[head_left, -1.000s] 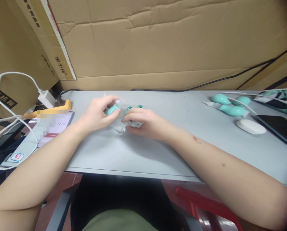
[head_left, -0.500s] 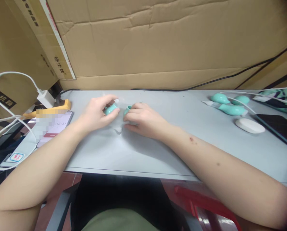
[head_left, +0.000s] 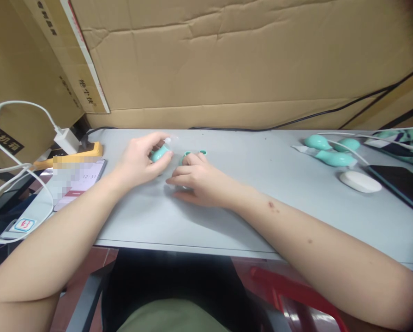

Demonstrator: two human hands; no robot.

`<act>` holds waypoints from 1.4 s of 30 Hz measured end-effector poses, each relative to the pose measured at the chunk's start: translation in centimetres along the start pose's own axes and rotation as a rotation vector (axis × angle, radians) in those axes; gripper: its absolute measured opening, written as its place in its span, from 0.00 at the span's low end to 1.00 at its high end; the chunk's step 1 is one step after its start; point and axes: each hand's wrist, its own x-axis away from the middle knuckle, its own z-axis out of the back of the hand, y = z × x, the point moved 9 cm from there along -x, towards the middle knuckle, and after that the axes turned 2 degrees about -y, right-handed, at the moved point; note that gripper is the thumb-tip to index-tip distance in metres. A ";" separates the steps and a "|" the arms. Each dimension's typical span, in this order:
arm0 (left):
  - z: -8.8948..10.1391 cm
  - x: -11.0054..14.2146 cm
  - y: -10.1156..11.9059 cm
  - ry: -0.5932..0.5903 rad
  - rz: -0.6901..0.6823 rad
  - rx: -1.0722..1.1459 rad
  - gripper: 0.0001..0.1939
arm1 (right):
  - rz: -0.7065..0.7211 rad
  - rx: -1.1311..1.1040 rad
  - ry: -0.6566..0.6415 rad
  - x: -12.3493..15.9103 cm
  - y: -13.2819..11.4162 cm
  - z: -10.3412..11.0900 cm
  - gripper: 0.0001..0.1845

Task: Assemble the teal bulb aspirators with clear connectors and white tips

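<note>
My left hand [head_left: 142,159] is closed around a glossy teal rounded piece [head_left: 160,153], with a small translucent white bit [head_left: 168,140] at its upper end by the fingertips. Its lower part is hidden by the thumb and palm. To the right, my right hand [head_left: 201,180] lies low over the table with its fingers curled, and what they close on is mostly hidden beneath them. Just beyond its knuckles show the rims of two teal hollow pieces, one at the fingers [head_left: 186,156] and one farther right [head_left: 203,152].
On the grey table [head_left: 261,221], teal bulb-shaped pieces [head_left: 317,142], one in clear wrapping [head_left: 336,158], lie at right beside a white oval case [head_left: 360,181] and a dark phone [head_left: 402,186]. At left are a lit phone [head_left: 85,180] and yellow power strip [head_left: 95,151]. Cardboard [head_left: 227,69] stands behind.
My right hand has shifted left and toward me, covering the clear piece that lay between the hands. Two teal rims now show behind it. My left hand stays nearly still.
</note>
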 end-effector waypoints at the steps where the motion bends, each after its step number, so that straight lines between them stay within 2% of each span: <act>1: 0.0 0.0 0.0 0.000 0.001 -0.001 0.18 | -0.003 0.005 -0.009 0.0 0.1 -0.1 0.10; 5: 0.0 0.0 0.1 0.002 -0.006 0.007 0.18 | 0.004 0.029 -0.003 0.0 0.3 -0.3 0.13; 10: 0.1 0.0 0.1 0.015 -0.010 0.009 0.18 | -0.034 0.038 0.076 -0.8 0.4 0.2 0.20; 15: 0.3 -0.1 -0.4 0.044 0.006 0.009 0.17 | -0.055 0.146 0.002 -2.8 0.0 -0.4 0.21; 18: 0.3 -0.1 -0.6 0.046 0.001 0.018 0.17 | -0.064 0.103 -0.043 -3.7 0.1 -0.8 0.19; 20: 0.4 -0.2 -0.5 0.060 -0.009 0.027 0.16 | -0.084 0.046 -0.023 -3.9 0.5 -0.7 0.16; 24: 0.8 -0.1 -0.3 0.103 -0.019 0.045 0.15 | -0.199 -0.155 0.159 -2.9 2.4 1.4 0.11; 27: 0.9 -0.1 -0.1 0.109 -0.012 0.046 0.15 | -0.324 -0.500 0.356 -1.2 4.4 3.6 0.07; 30: 0.9 -0.1 0.0 0.099 0.002 0.043 0.14 | -0.507 -0.895 0.467 0.3 6.4 4.1 0.09; 32: 0.9 -0.2 -0.1 0.097 0.013 0.040 0.13 | -0.564 -1.084 0.500 0.8 7.0 4.0 0.13; 35: 1.0 -0.2 -0.2 0.096 0.020 0.031 0.13 | -0.544 -1.226 0.492 0.6 7.0 3.8 0.20; 42: 0.7 -0.2 -0.3 0.071 0.020 0.019 0.15 | -0.484 -1.248 0.472 0.3 6.8 3.4 0.18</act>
